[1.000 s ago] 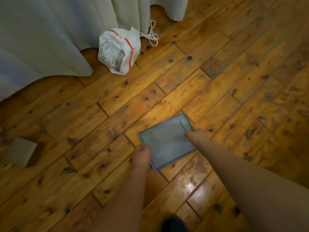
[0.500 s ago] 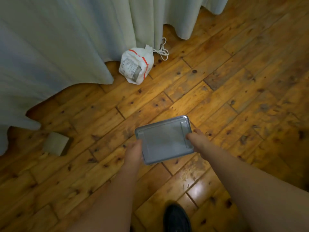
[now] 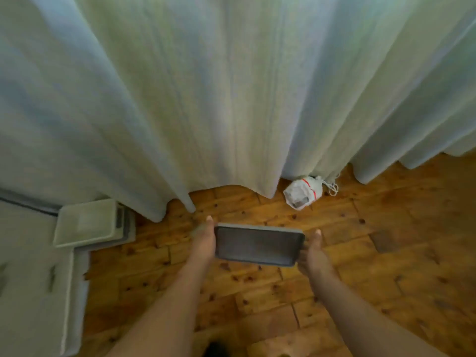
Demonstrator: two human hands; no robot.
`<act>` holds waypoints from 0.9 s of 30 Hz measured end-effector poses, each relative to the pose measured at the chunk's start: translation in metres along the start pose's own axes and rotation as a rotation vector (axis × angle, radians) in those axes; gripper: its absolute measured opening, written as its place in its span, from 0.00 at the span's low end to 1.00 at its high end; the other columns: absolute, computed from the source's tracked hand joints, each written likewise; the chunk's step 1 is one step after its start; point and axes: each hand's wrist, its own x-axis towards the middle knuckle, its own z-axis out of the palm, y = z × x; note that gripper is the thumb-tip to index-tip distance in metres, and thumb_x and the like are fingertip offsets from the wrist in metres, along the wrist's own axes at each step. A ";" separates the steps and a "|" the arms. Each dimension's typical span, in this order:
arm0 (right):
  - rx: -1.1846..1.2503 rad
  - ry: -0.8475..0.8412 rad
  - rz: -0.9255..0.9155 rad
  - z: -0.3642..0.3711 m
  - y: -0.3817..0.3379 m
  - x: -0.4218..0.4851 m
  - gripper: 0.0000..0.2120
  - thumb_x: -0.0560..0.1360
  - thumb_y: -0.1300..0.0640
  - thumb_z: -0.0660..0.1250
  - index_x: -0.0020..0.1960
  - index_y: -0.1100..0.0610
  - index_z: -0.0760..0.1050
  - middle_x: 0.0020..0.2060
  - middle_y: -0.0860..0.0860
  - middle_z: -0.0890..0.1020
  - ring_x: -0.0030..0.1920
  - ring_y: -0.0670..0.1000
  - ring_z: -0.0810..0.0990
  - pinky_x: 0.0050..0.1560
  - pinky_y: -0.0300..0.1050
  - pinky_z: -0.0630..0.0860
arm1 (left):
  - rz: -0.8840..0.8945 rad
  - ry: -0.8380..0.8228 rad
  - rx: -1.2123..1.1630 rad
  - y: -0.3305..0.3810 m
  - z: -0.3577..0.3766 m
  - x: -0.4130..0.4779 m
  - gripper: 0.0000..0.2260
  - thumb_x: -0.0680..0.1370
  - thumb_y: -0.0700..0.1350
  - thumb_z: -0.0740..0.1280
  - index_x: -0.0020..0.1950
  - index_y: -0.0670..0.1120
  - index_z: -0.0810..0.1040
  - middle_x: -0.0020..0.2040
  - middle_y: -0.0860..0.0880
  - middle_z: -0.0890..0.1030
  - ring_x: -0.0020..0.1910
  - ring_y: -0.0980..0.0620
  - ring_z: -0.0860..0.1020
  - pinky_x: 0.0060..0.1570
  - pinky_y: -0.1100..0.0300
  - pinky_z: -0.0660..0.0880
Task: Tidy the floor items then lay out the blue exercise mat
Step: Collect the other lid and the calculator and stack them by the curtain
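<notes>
Evidently lifted clear of wooden plank floor (image 3: 386,253): grey rectangular plastic tray (image 3: 257,247), left hand (image 3: 204,240) and right hand (image 3: 313,251) grasping opposite short edges, keeping it level; matching pale trays (image 3: 87,222) stacked at 9 o'clock.

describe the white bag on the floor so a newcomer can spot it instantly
Follow the pale curtain down to its hem on the wooden floor. The white bag sits there, right of centre, beyond the hands. It alone is crumpled plastic, red-striped, with white cord beside it.

The wooden plank floor (image 3: 386,266) is knotty and glossy. A tied white plastic bag (image 3: 303,192) with red stripes lies on it at the foot of the pale curtain (image 3: 231,86), whose hem reaches the boards. At the left, a stack of trays (image 3: 90,222) rests near the curtain's edge.
</notes>
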 end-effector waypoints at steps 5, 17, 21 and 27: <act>-0.204 -0.056 -0.161 0.075 -0.048 -0.079 0.22 0.77 0.41 0.61 0.49 0.60 0.81 0.40 0.54 0.81 0.43 0.56 0.80 0.51 0.54 0.79 | 0.123 0.195 0.129 0.037 -0.115 -0.033 0.22 0.79 0.62 0.60 0.47 0.45 0.80 0.47 0.46 0.80 0.45 0.48 0.78 0.44 0.55 0.74; -0.801 -0.163 -0.586 0.244 -0.100 -0.182 0.24 0.79 0.56 0.63 0.74 0.59 0.67 0.66 0.55 0.77 0.62 0.57 0.77 0.58 0.47 0.74 | 0.058 0.356 0.166 0.030 -0.310 -0.036 0.16 0.75 0.38 0.66 0.62 0.43 0.79 0.60 0.43 0.81 0.59 0.44 0.78 0.50 0.59 0.72; -0.866 -0.301 -0.576 0.295 -0.097 -0.188 0.20 0.78 0.60 0.63 0.70 0.56 0.71 0.56 0.55 0.81 0.45 0.54 0.79 0.37 0.43 0.73 | 0.048 0.352 0.190 0.021 -0.354 -0.023 0.12 0.75 0.35 0.63 0.55 0.41 0.82 0.55 0.42 0.83 0.53 0.42 0.80 0.45 0.59 0.72; -1.095 -0.372 -0.570 0.386 -0.090 -0.170 0.09 0.77 0.59 0.64 0.56 0.59 0.77 0.40 0.53 0.79 0.45 0.56 0.80 0.38 0.41 0.72 | 0.044 0.444 0.347 -0.001 -0.409 0.025 0.13 0.75 0.36 0.63 0.57 0.41 0.80 0.54 0.39 0.81 0.51 0.40 0.80 0.47 0.54 0.76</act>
